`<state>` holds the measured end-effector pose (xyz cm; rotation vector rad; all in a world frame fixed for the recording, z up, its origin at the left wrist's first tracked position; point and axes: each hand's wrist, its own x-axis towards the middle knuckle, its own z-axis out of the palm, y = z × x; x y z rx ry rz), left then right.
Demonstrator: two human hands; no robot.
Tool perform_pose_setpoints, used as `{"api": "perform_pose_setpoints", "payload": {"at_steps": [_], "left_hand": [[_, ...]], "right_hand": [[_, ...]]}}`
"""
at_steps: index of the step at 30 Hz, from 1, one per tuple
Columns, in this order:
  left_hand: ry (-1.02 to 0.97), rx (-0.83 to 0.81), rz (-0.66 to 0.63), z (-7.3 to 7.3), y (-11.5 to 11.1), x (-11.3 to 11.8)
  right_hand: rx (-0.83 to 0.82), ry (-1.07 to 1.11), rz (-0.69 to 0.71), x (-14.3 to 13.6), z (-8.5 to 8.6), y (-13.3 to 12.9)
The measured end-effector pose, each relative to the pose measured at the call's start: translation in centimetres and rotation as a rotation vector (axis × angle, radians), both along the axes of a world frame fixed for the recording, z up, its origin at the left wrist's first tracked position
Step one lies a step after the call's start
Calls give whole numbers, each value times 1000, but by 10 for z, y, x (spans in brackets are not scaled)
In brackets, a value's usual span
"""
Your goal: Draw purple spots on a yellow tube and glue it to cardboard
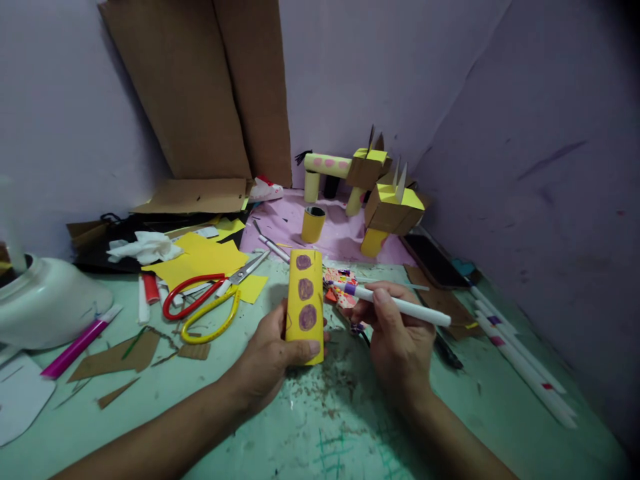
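Observation:
A yellow paper-covered piece [315, 300] with three dark purple spots down its face stands upright in my left hand [273, 353], the thumb across its lower end. My right hand [400, 333] holds a white marker with a purple band [410, 309], its tip pointing left, a little to the right of the yellow piece. Behind them a short yellow tube [313, 225] stands on pink paper [335, 233]. Two cardboard-and-yellow figures, one at the back [327, 164] and one nearer [395, 208], stand beyond it to the right.
Red-and-yellow scissors [240, 272] lie among yellow paper scraps [197, 257] at the left, near a white pot [55, 300] and a magenta tube [80, 343]. A dark phone [440, 261] and several white markers [525, 363] lie at the right. Cardboard sheets [200, 87] lean on the wall.

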<state>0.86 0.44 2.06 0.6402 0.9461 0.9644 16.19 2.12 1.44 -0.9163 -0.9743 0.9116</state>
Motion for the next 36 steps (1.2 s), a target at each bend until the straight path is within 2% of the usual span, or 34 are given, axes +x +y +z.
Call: {"api": "perform_pose_setpoints", "payload": {"at_steps": [5,8,12,15,18,23,29,33,36], "left_hand": [[0,33,11,-2,1,-1],[-1,48,15,-2,2,-2],[-100,66,1,2,2,-2],[-150,72,-20,6,3,-1],[-137,98,-61,3,2,-2],[61,250,-86,-8,4,-5],[257,423,-137,-5,1,2],[516,408,-66,-12,-8,7],[515,470,-73,-18,-10,6]], "right_hand": [[-113,-51,-26,-2,2,2],[-152,-166,71,0,-2,1],[-148,-281,214,-2,-7,-1],[-174,-275,296,-5,-6,-1],[-195,-221,304,-6,-4,1],[-223,-24,247,-3,-1,7],[-245,162,292,-17,6,6],[-286,158,234,-27,10,4],[-295,128,193,-27,10,4]]}}
